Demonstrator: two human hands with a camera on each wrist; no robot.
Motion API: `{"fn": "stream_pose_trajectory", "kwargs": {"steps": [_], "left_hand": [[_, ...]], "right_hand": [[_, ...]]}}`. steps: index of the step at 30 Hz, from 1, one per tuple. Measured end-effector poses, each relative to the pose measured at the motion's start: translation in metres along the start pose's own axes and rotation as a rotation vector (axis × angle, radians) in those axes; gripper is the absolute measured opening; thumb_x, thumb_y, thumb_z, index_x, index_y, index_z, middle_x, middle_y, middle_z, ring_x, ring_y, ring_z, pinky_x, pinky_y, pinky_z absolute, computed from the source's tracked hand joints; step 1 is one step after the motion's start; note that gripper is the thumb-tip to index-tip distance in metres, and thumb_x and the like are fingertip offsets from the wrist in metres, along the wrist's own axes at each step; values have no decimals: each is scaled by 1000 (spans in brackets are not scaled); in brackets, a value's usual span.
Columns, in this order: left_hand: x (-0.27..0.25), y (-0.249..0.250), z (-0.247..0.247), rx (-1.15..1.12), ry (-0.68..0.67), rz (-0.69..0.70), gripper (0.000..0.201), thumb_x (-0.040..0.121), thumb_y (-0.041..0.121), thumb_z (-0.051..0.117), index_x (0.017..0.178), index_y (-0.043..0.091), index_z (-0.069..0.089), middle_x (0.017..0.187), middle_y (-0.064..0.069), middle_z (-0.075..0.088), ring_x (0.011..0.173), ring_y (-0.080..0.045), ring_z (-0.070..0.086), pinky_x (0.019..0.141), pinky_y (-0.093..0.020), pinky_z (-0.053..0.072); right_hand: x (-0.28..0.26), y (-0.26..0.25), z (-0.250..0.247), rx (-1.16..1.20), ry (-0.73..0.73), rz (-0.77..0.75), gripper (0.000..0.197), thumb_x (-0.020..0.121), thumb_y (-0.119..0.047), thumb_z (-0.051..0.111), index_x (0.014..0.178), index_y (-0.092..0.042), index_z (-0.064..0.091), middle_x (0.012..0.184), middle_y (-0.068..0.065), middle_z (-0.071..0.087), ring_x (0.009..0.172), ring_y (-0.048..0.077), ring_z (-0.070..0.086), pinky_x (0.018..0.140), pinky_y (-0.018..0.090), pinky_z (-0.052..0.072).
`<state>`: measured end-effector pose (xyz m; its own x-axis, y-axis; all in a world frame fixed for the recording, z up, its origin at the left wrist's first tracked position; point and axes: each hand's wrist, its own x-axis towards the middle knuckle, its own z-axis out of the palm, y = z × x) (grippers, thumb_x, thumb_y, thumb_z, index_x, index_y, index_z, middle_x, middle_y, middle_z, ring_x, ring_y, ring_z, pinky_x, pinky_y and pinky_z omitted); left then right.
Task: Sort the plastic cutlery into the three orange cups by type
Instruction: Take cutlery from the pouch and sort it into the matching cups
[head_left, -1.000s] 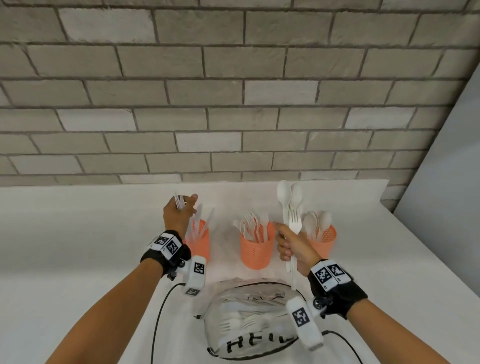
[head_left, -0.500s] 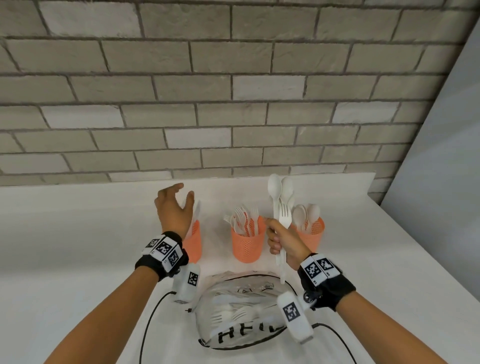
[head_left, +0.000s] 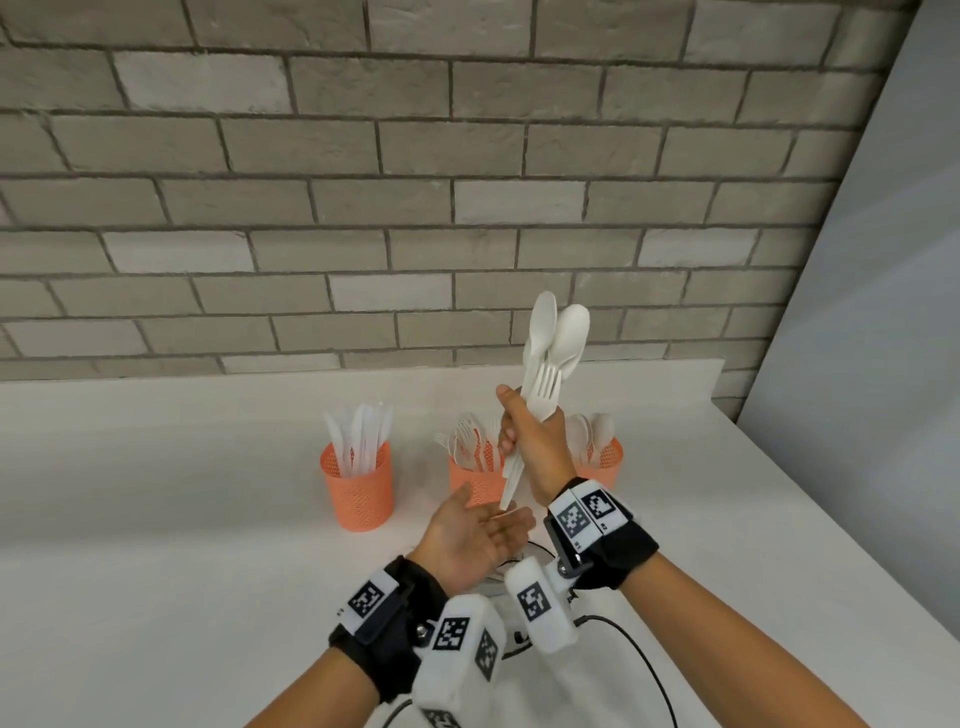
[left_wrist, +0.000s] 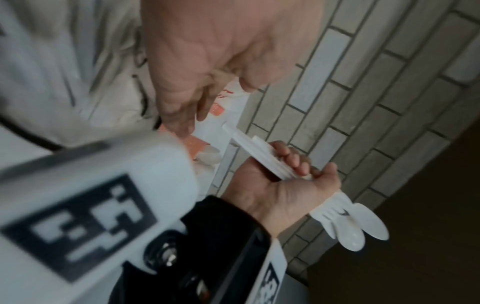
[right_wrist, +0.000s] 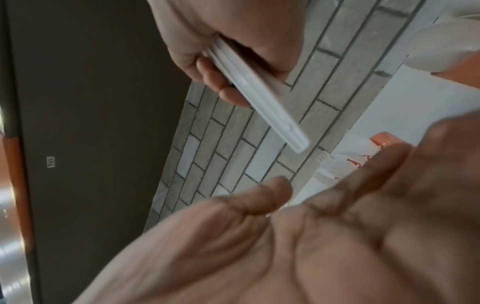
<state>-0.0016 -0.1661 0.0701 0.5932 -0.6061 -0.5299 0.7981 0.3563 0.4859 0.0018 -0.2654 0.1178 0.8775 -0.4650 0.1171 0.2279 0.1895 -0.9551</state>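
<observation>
My right hand (head_left: 530, 447) grips an upright bundle of white plastic cutlery (head_left: 550, 358), two spoons and a fork showing at its top, its handles pointing down. My left hand (head_left: 475, 535) lies open, palm up, just under the handle ends; the bundle (left_wrist: 262, 156) and the open palm (right_wrist: 298, 236) also show in the wrist views. Three orange mesh cups stand in a row behind: the left cup (head_left: 358, 488) holds knives, the middle cup (head_left: 475, 483) forks, the right cup (head_left: 605, 460) spoons, partly hidden by my right hand.
The cups stand on a white tabletop (head_left: 156, 519) against a grey brick wall (head_left: 363, 182). A grey panel (head_left: 857, 312) bounds the table on the right. Black cables (head_left: 649, 670) run near my wrists.
My left hand left the knife cup, came across to the right and turned palm up beneath the bundle. My right hand raised the bundle slightly. The view shifted right and closer.
</observation>
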Motion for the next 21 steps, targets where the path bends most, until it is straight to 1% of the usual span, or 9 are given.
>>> {"fn": "stream_pose_trajectory", "kwargs": {"steps": [2,4,6,10,12,14,17,19,21], "left_hand": [[1,-6,2,-98,-32,-12,55,100,41,28,130,-3,40,89,-20,56,80,-29,55,71,-40,52],[-1,-7,5,-154,-64,-4,51,101,39,27,123,-3,46,89,-18,58,81,-28,56,58,-38,58],[-6,-7,9,-153,-74,31,43,102,32,29,110,-3,54,91,-18,64,83,-29,62,55,-40,58],[-15,-12,11,-112,-91,58,39,101,28,29,100,2,58,76,-17,73,62,-28,72,52,-37,59],[-17,-17,9,-85,-80,53,42,101,29,27,94,3,59,75,-16,73,61,-27,72,54,-37,59],[-18,-22,5,-16,-60,25,47,101,34,25,91,5,61,77,-15,71,69,-27,69,63,-36,58],[-21,-23,2,266,4,23,46,99,41,28,104,6,58,88,-11,62,82,-23,58,76,-37,49],[-23,-19,2,488,56,142,33,99,30,36,103,6,58,92,-11,59,84,-22,57,77,-33,49],[-25,-12,4,627,91,334,25,98,20,43,106,5,60,98,-11,63,88,-21,60,75,-28,50]], "right_hand": [[-11,3,2,-50,12,-17,26,89,-14,59,66,-14,47,38,-8,40,33,5,38,38,18,37],[-22,10,1,-100,21,-37,26,87,-13,62,64,-14,50,40,-8,44,35,4,42,42,17,40],[-32,18,-2,-119,16,-63,26,83,-6,66,63,-13,52,41,-9,49,38,5,46,45,18,44],[-43,30,-8,-65,-17,-52,21,78,7,65,73,-10,55,48,-5,53,40,8,47,47,21,46],[-47,33,-9,-51,-26,-25,20,79,7,65,75,-9,54,47,-3,52,38,9,47,45,21,45],[-49,37,-10,-79,-9,-5,20,81,3,65,74,-12,54,48,-2,51,38,7,47,45,21,44],[-48,44,-13,-200,40,-28,19,84,-5,65,75,-19,56,61,-4,56,50,2,54,57,22,45],[-47,47,-17,-269,53,-58,13,85,-8,64,81,-19,58,70,-4,61,65,5,60,65,22,47],[-47,47,-23,-344,56,-99,10,85,-10,64,89,-18,58,76,-5,63,73,6,61,68,20,47]]}}
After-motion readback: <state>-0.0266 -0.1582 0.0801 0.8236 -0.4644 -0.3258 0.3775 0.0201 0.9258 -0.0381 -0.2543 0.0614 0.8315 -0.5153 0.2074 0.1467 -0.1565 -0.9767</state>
